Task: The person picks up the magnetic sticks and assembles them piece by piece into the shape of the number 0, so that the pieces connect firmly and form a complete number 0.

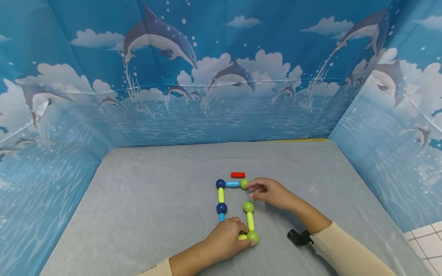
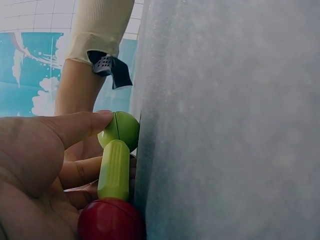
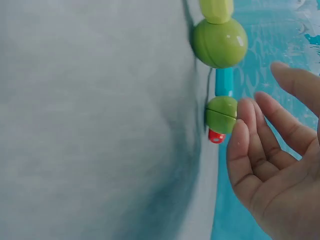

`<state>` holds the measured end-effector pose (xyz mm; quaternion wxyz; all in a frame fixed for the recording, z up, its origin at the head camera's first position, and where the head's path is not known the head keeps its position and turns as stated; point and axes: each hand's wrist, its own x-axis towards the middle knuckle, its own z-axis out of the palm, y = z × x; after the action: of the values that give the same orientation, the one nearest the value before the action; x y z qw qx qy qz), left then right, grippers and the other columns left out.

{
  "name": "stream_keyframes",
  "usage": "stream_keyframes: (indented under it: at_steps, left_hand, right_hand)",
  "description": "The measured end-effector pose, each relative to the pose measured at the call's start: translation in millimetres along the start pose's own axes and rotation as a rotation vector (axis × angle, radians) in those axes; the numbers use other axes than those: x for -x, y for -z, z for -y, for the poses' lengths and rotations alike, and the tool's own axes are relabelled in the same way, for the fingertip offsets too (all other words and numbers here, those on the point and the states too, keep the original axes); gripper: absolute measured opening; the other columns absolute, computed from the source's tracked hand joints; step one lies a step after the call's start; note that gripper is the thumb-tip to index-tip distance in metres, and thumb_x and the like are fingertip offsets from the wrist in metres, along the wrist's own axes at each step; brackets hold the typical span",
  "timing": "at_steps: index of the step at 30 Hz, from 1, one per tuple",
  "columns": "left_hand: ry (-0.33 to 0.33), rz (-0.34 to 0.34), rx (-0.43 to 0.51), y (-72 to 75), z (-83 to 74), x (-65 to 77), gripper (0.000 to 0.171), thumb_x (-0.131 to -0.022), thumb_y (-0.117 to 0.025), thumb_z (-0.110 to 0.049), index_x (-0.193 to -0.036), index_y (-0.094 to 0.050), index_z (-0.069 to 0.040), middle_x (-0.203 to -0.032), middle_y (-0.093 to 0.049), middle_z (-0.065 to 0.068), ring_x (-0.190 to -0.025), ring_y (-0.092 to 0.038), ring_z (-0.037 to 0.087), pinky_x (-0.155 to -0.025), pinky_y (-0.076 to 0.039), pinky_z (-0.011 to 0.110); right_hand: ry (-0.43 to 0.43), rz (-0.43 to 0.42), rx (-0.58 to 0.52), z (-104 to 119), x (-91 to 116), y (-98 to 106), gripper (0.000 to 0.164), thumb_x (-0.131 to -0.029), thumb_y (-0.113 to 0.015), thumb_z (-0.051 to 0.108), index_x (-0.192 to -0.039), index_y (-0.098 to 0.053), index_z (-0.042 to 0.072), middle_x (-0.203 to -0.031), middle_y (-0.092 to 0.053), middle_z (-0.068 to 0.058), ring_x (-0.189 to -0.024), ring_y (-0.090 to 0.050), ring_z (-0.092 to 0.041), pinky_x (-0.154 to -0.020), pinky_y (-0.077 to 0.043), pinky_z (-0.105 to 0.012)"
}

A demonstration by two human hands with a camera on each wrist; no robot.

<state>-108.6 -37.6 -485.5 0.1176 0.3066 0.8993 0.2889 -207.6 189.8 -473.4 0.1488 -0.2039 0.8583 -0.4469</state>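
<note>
Coloured rods and balls form a partial loop on the grey table. My left hand (image 1: 225, 238) is at its near side, with the thumb and fingers about a light green ball (image 1: 253, 237). A short yellow-green rod (image 2: 114, 172) joins that ball to a red ball (image 2: 111, 220) beside the palm; the hand hides the red ball in the head view. My right hand (image 1: 272, 192) has loosely bent fingers right at the far green ball (image 1: 244, 183), with the thumb apart from them. Between the hands, another green ball (image 1: 248, 207) tops a yellow-green rod (image 1: 250, 221).
A loose red rod (image 1: 238, 175) lies just beyond the loop. Dark blue balls (image 1: 221, 208) and a blue rod (image 1: 232, 184) make up its left and far sides. A black strap piece (image 1: 299, 237) hangs at the right wrist. A dolphin-print curtain (image 1: 221, 115) borders the table (image 1: 155, 191).
</note>
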Motion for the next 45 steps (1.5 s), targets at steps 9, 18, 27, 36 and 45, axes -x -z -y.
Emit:
stream_keyframes:
  at_steps: [9, 18, 27, 36, 45]
  left_hand:
    - [0.006, -0.001, 0.003, -2.4, 0.1, 1.3, 0.027, -0.088, -0.078, -0.039, -0.095, -0.077, -0.013, -0.085, -0.061, -0.012, -0.075, -0.050, -0.007, -0.067, -0.046, 0.012]
    - [0.004, 0.004, 0.007, -0.8, -0.1, -0.5, 0.026, -0.089, -0.078, -0.037, -0.097, -0.076, -0.013, -0.085, -0.061, -0.012, -0.073, -0.047, -0.007, -0.064, -0.043, 0.012]
    - [-0.015, 0.006, 0.009, 0.8, 0.3, 0.6, 0.025, -0.089, -0.078, -0.037, -0.096, -0.076, -0.014, -0.085, -0.061, -0.011, -0.075, -0.049, -0.007, -0.065, -0.043, 0.012]
    - [-0.010, 0.026, 0.021, 1.6, 1.6, -0.1, 0.025, -0.090, -0.077, -0.038, -0.097, -0.075, -0.014, -0.086, -0.061, -0.012, -0.077, -0.050, -0.007, -0.068, -0.045, 0.012]
    - [-0.007, 0.022, 0.033, 1.7, 2.7, -0.7, 0.025, -0.090, -0.077, -0.038, -0.095, -0.075, -0.014, -0.085, -0.060, -0.013, -0.076, -0.050, -0.007, -0.069, -0.046, 0.012]
  right_hand:
    - [-0.038, -0.114, -0.014, 8.7, -15.7, 5.5, 0.035, -0.096, -0.070, 0.025, -0.128, -0.066, 0.010, -0.122, -0.069, -0.010, -0.098, -0.065, -0.021, -0.081, -0.055, -0.034]
    - [-0.070, -0.139, 0.007, 7.6, -39.9, 10.2, 0.034, -0.098, -0.066, 0.025, -0.130, -0.065, 0.012, -0.128, -0.066, -0.009, -0.106, -0.065, -0.023, -0.081, -0.055, -0.035]
    - [-0.133, -0.107, 0.050, -0.7, -66.5, 9.7, 0.033, -0.097, -0.069, 0.026, -0.126, -0.067, 0.012, -0.120, -0.069, -0.006, -0.104, -0.065, -0.020, -0.082, -0.055, -0.035]
    - [-0.172, -0.078, 0.094, -3.7, -80.7, 7.3, 0.027, -0.097, -0.068, 0.027, -0.121, -0.070, 0.015, -0.118, -0.070, -0.006, -0.106, -0.064, -0.021, -0.089, -0.054, -0.038]
    - [-0.166, -0.057, 0.174, -4.2, -93.1, 6.6, 0.020, -0.095, -0.070, 0.024, -0.112, -0.075, 0.013, -0.109, -0.072, -0.005, -0.096, -0.063, -0.018, -0.080, -0.052, -0.033]
